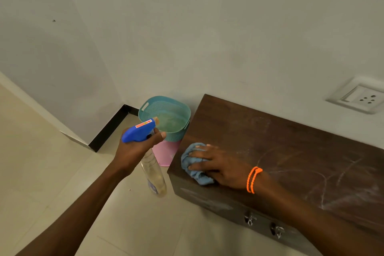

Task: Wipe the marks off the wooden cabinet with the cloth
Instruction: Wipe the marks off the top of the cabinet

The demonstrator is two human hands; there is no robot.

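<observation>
Head view: cloth [201,178] is pressed near the left edge of the cabinet [270,131] by the right hand [220,164], fingers spread; spray bottle [154,174] is clenched in the left hand [135,149]. Unwetted, the marks [332,174] may be smeared.

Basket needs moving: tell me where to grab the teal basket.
Hook fingers through the handle slot in the rim of the teal basket, from above on its left: it stands upright on a pink bin, and the wooden cabinet crowds its right.
</observation>
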